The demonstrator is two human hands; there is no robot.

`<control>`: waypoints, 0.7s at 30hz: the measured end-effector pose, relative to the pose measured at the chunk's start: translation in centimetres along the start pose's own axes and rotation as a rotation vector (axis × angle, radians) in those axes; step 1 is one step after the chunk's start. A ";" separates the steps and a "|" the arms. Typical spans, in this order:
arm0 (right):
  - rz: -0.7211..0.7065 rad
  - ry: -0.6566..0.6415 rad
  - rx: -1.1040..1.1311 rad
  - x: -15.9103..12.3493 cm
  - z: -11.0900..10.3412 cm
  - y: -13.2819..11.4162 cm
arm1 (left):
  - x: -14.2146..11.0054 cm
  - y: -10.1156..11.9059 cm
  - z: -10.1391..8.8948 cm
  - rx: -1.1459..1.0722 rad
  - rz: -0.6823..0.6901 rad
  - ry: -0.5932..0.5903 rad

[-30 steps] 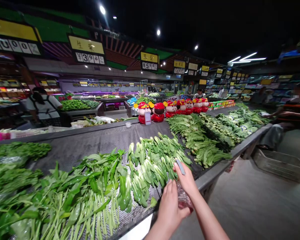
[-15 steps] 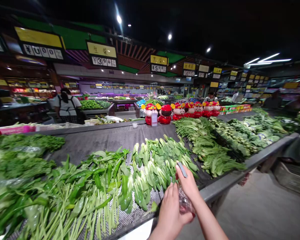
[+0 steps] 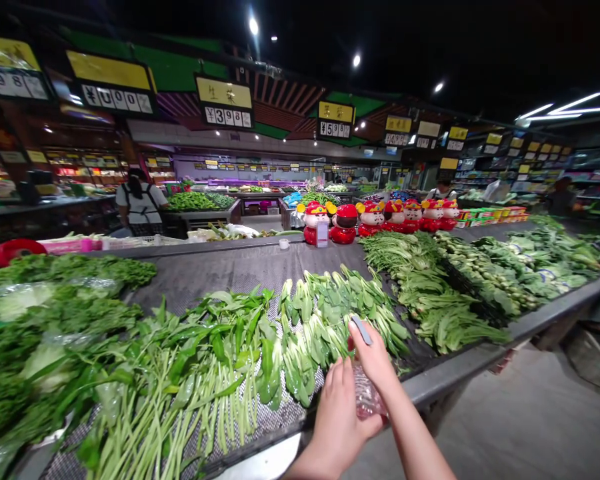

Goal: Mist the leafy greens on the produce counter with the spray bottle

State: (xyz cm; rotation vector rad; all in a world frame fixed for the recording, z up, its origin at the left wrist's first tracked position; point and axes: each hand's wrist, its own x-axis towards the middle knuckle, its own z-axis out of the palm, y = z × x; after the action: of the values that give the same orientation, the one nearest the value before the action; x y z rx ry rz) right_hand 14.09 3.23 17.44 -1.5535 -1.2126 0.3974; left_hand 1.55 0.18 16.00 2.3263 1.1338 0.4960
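So at the far left there's a shiny red thing (image 3: 23, 251) on the back edge of the display, with curly greens (image 3: 70, 307) heaped in front, some in clear plastic. Back behind the display, a person (image 3: 140, 203) in a white top with dark straps is turned away. Next come the long-stemmed greens (image 3: 180, 387), laid out with their stems toward the front edge, then bunches of bok choy-looking greens (image 3: 325, 320) on the dark mesh (image 3: 290, 417)

Front and centre, the left hand (image 3: 337, 407) is partly curled, fingers close together, thumb tucked low, cupping the near left side of a clear plastic packet (image 3: 367, 393) with something reddish inside, can't tell what. The packet sits between both palms, just off the front rail (image 3: 530, 325). Bunch of red figurines (image 3: 345, 223) stand in a row along the back, beyond the hands. The right hand (image 3: 375, 357) is bent over the packet's far right side, mostly closed on it, with a grey strip (image 3: 361, 331) at one finger. Further right: leafy greens (image 3: 430, 300), more bunches (image 3: 510, 267), and a crate (image 3: 595, 357) on the floor
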 end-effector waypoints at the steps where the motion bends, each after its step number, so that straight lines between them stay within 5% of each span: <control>1: -0.001 -0.009 0.004 -0.3 0.4 -0.3 | -0.4 -0.3 -0.3 0.008 -0.010 -0.006; 13: -0.013 -0.034 0.048 -4.8 5.1 -3.7 | -5.4 -4.1 -2.4 0.027 -0.082 -0.045; 21: 0.087 0.015 0.033 -7.8 4.9 -3.2 | -7.7 -5.8 -1.1 -0.051 0.015 -0.099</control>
State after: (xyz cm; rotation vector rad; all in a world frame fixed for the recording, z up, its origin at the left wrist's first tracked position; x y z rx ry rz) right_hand 5.45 -1.01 15.89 -1.5823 -1.1241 0.4596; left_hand -7.17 -2.59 12.73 2.2902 1.0461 0.4062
